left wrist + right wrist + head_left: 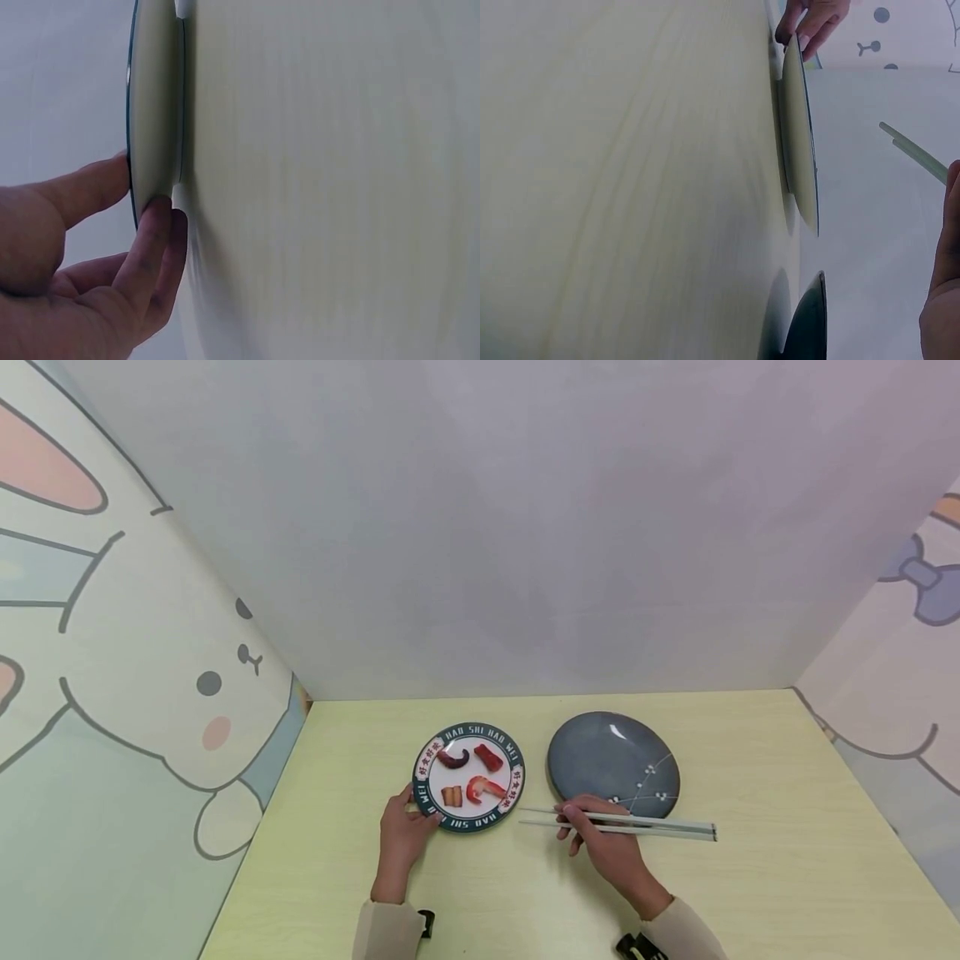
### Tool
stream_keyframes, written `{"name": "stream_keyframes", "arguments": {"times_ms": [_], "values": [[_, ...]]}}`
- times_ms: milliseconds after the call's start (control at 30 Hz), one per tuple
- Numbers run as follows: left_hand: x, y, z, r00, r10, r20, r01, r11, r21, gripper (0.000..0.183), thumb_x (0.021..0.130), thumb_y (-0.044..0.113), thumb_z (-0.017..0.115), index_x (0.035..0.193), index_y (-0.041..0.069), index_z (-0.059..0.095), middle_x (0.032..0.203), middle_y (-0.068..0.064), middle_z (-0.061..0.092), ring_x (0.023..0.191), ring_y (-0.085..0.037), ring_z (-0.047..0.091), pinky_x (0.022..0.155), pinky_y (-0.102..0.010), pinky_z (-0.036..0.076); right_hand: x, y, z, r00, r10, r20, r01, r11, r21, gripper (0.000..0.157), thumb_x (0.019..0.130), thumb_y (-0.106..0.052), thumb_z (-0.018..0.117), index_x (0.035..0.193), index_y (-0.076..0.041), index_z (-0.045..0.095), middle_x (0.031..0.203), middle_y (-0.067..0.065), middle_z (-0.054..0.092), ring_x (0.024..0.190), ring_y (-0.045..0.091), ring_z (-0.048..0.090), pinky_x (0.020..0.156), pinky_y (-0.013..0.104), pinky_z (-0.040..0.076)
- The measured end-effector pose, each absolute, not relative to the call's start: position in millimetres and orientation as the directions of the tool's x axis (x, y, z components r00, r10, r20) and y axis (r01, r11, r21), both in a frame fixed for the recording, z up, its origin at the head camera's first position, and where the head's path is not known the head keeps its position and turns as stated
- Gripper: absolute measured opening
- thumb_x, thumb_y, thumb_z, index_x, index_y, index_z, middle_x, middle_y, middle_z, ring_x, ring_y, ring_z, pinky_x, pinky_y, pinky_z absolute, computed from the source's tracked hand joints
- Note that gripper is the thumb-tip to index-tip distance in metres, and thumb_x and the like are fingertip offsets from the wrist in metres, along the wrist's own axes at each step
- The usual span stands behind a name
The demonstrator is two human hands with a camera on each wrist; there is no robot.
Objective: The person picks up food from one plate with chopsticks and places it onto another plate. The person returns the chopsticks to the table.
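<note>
In the head view my left hand [405, 831] holds the near left edge of a round plate [468, 825] with a lettered green rim. The left wrist view shows the thumb at that plate's rim [130, 97] and fingertips under it. On it lie a shrimp [486, 789], a red piece [488, 757], a dark curved piece [453, 760] and a brown ridged piece [452, 796]. My right hand [600, 847] grips a pair of pale chopsticks [675, 828], their slightly parted tips pointing left, near the plate's right edge. In the right wrist view the chopsticks [922, 156] are above the table.
A dark blue-grey plate [600, 756] with a white blossom pattern lies right of the lettered plate, partly behind the right hand and chopsticks. Both plates rest on a pale wooden table [772, 785]. A plain wall [510, 568] rises at its back, with cartoon-printed panels at both sides.
</note>
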State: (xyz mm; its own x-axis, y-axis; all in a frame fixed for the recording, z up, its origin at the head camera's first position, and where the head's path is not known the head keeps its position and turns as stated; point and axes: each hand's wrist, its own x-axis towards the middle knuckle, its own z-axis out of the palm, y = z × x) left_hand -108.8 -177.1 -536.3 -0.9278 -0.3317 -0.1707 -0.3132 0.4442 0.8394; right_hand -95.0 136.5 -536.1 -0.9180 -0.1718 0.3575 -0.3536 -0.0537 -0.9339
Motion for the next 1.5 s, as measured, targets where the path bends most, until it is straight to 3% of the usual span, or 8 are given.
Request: {"name": "stream_keyframes", "arguments": {"times_ms": [433, 1500], "values": [[-110.0, -176.2, -540.6, -0.923, -0.345, -0.173, -0.314, 0.410, 0.856, 0.075, 0.086, -0.004, 0.080, 0.153, -0.010, 0.046, 0.129, -0.024, 0.057, 0.099, -0.031, 0.069, 0.073, -0.031, 0.054, -98.4, 127.8, -535.8, -0.910, -0.202, 0.362, -0.364, -0.029, -0.931, 0.012, 0.101, 0.007, 0.062, 0.105, 0.009, 0.074, 0.090, 0.024, 0.070, 0.075, 0.013, 0.073, 0.047, 0.034, 0.057], [-109.3, -174.2, -540.9, -0.925, -0.352, -0.145, -0.300, 0.438, 0.848, 0.076, 0.085, -0.007, 0.081, 0.152, -0.011, 0.046, 0.129, -0.023, 0.057, 0.090, -0.024, 0.065, 0.068, -0.029, 0.050, -108.3, 87.9, -534.8, -0.948, -0.262, 0.183, -0.171, -0.065, -0.983, 0.023, 0.104, -0.008, 0.066, 0.111, 0.014, 0.071, 0.095, 0.035, 0.065, 0.081, 0.011, 0.073, 0.057, 0.038, 0.061]]}}
